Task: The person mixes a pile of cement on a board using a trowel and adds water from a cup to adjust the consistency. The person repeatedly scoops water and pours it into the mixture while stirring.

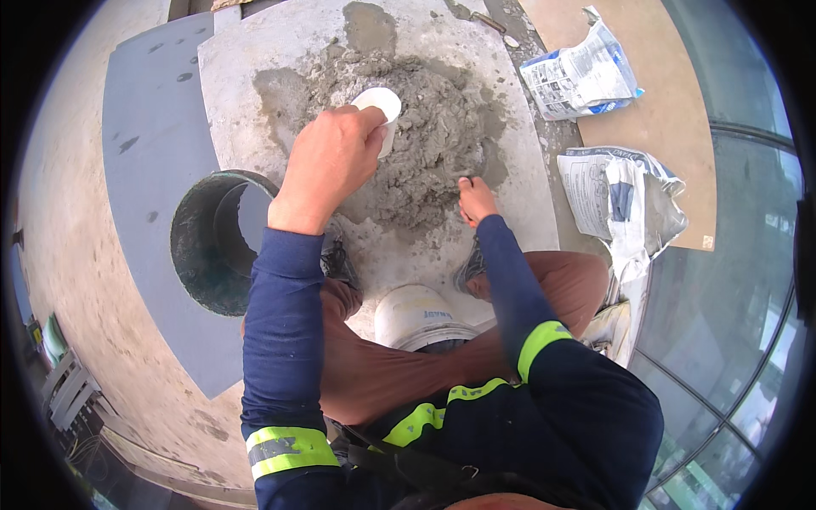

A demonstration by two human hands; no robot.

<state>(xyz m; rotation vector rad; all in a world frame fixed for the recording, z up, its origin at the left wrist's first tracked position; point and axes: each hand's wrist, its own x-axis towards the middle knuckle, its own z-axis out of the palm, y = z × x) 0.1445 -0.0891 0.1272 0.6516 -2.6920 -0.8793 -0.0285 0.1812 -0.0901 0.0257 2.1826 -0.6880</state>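
Note:
My left hand [338,153] grips a white plastic cup [387,121] by its side, above a heap of wet grey mortar [427,140]. The cup is tilted, and its contents cannot be made out. At the heap's near right edge, my right hand [477,201] is closed around the handle of a hand tool [468,178], probably a trowel. Most of that tool is hidden by the fingers or blends into the mortar. Under the heap lies a pale, wet-stained board [248,140].
To the left, a dark green bucket [197,255] stands on a grey sheet [146,191]. Two opened bags, one farther off [580,76] and one nearer [586,191], are at right beside glass panels [695,319]. An upturned white bucket [414,312] is between my legs.

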